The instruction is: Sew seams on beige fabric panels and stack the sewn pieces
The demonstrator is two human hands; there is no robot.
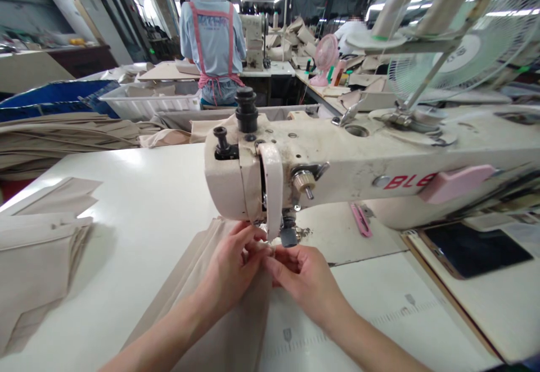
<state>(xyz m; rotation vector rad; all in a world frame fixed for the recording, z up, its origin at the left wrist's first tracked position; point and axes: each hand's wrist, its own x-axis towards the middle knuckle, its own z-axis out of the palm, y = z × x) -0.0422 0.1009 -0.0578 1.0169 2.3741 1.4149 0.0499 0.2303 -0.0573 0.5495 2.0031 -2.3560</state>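
A beige fabric piece (248,321) lies on the white table under the head of a sewing machine (244,180). My left hand (238,254) rests on the fabric just below the needle area, its fingers bent and pinching the fabric's edge. Close against it, my right hand (299,270) pinches the same edge between thumb and fingers, at the right side of the cloth. The fingertips of both hands nearly meet in front of the presser foot, which is mostly hidden behind the machine's guard and my fingers.
Folded beige pieces (37,265) lie at the left of the table (139,203). A pink thread snipper (360,220) sits under the machine arm, with a phone (481,248) at the right. Behind stand a white crate (152,102), a co-worker (215,40) and a pink fan (326,57).
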